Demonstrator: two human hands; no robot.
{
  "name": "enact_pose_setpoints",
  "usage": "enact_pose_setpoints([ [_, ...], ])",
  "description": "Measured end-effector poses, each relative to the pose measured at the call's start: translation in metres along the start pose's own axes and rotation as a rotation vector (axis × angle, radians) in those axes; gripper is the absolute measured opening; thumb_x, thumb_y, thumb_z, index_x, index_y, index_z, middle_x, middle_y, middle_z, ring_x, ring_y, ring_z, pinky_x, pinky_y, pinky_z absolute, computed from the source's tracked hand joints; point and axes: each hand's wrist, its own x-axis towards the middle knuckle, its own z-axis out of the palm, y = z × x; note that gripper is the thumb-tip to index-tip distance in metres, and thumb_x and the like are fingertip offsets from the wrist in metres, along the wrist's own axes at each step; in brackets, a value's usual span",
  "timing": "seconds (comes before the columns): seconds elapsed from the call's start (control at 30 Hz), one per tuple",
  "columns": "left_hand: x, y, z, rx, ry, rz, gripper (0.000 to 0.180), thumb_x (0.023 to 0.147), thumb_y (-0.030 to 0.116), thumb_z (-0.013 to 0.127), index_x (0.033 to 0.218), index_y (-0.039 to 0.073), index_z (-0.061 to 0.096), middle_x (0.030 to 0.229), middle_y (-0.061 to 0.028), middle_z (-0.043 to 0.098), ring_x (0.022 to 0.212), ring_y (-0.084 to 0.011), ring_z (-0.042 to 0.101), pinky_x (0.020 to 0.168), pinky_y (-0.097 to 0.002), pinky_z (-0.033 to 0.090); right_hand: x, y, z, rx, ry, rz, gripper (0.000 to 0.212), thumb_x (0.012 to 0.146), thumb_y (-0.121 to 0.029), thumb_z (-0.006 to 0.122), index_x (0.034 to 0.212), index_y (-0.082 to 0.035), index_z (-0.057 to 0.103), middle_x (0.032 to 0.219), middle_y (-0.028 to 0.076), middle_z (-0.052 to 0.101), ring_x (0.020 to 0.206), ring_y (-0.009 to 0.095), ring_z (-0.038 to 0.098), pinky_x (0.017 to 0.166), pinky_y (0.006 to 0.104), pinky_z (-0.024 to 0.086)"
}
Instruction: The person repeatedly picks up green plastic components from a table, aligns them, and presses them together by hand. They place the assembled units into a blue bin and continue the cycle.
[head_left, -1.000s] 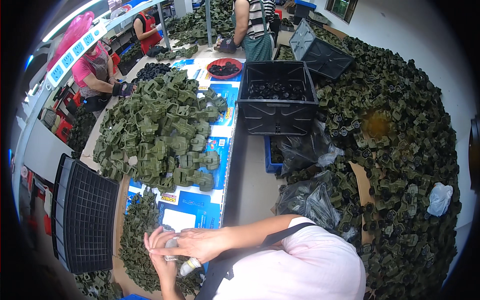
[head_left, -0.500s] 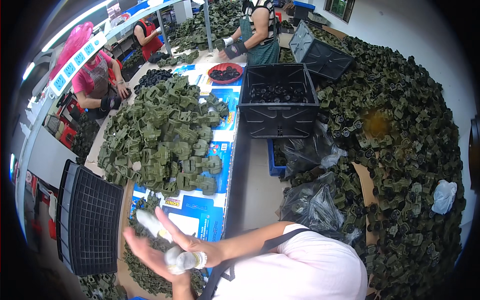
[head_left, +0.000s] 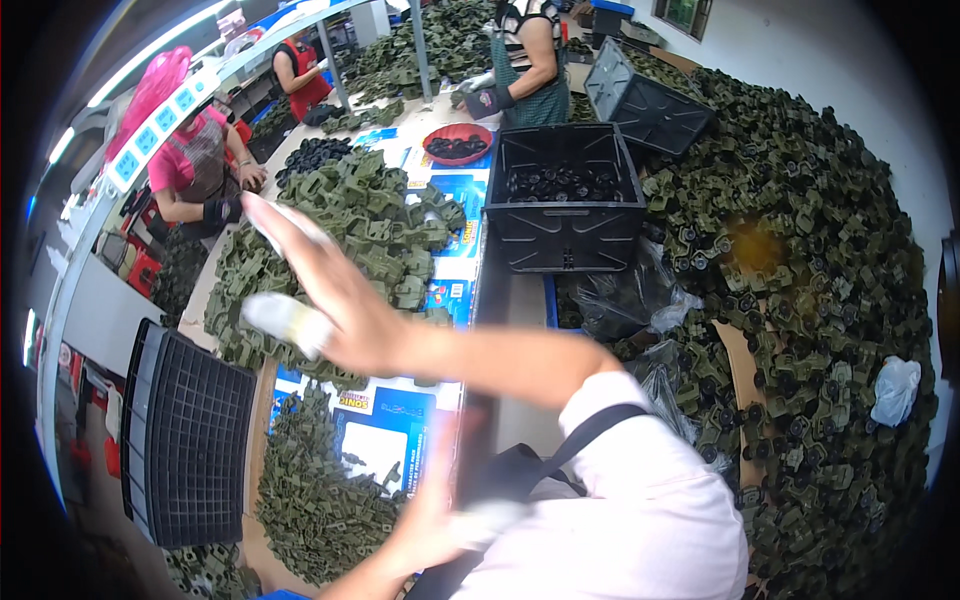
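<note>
My right hand [head_left: 335,290] reaches out over a heap of olive-green plastic toy vehicle bodies [head_left: 375,235] on the table. Its fingers are stretched out and spread, with white coverings on some of them, and I see nothing held. Low in the picture, my left hand [head_left: 435,530] is smeared by motion at the table's near edge. Its fingers look apart, one with a white covering, and nothing shows in them. Beside it lies a pile of small olive-green plastic parts [head_left: 320,490]. Printed blue-and-white sheets [head_left: 395,420] cover the tabletop.
A black crate of black wheels [head_left: 565,240] stands right of the table, near a red bowl of wheels [head_left: 457,145]. A black gridded tray [head_left: 190,440] leans at the left. Green toy vehicles [head_left: 800,300] are heaped along the right wall. Several people work at the far side.
My hands were close together over the small parts. My right hand has swung up and away over the large heap, while my left has drawn back toward me to the lower right.
</note>
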Motion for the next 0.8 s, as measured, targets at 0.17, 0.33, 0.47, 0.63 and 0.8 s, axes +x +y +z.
enact_pose_setpoints([
  [0.17, 0.055, 0.051, 0.021, 0.199, -0.3, -0.246, 0.067, 0.067, -0.001, 0.061, 0.128, 0.009, 0.034, 0.104, -0.0198, 0.057, 0.096, -0.0353, 0.059, 0.081, -0.0363, 0.047, 0.029, 0.084, 0.022, -0.347, -0.533, 0.014, 0.06, 0.074, -0.009, 0.06, 0.13, -0.008, 0.038, 0.116, 0.021, 0.05, 0.114, 0.035, 0.044, 0.097, 0.042, 0.035],
  [0.33, 0.077, 0.064, 0.04, 0.031, -0.107, 0.383, 0.056, 0.058, -0.007, 0.065, 0.111, 0.005, 0.053, 0.1, -0.0126, 0.062, 0.095, -0.0278, 0.06, 0.082, -0.0341, 0.047, -0.055, 0.121, 0.023, -0.409, -0.787, 0.14, 0.012, 0.084, -0.013, 0.046, 0.092, -0.01, 0.055, 0.068, 0.015, 0.059, 0.062, 0.032, 0.061, 0.058, 0.0442, 0.05],
  [0.47, 0.022, 0.13, 0.08, -0.098, -0.544, 0.977, 0.02, 0.075, 0.023, 0.051, 0.089, 0.009, 0.056, 0.095, -0.0088, 0.054, 0.082, -0.024, 0.052, 0.071, -0.0388, 0.04, -0.145, 0.1, 0.069, -0.313, -0.935, 0.079, 0.017, 0.077, -0.019, 0.056, 0.093, -0.015, 0.06, 0.062, 0.013, 0.059, 0.061, 0.03, 0.061, 0.057, 0.0435, 0.051],
  [0.63, -0.001, 0.074, 0.058, -0.606, -0.424, 0.953, 0.033, 0.082, 0.032, 0.051, 0.096, 0.004, 0.06, 0.104, -0.0177, 0.055, 0.095, -0.0319, 0.052, 0.082, -0.0405, 0.041, -0.251, 0.053, 0.046, -0.009, -1.179, 0.431, 0.018, 0.082, -0.023, 0.057, 0.092, -0.009, 0.063, 0.072, 0.012, 0.062, 0.069, 0.029, 0.061, 0.061, 0.0399, 0.048],
  [0.8, -0.112, 0.029, -0.067, -0.289, -0.395, 0.431, 0.042, 0.082, 0.033, 0.059, 0.103, -0.003, 0.059, 0.11, -0.0224, 0.053, 0.102, -0.038, 0.051, 0.091, -0.0518, 0.035, -0.302, 0.015, 0.071, 0.152, -1.38, 0.517, 0.031, 0.08, -0.016, 0.054, 0.109, -0.009, 0.058, 0.104, 0.016, 0.059, 0.101, 0.031, 0.054, 0.086, 0.0395, 0.043],
])
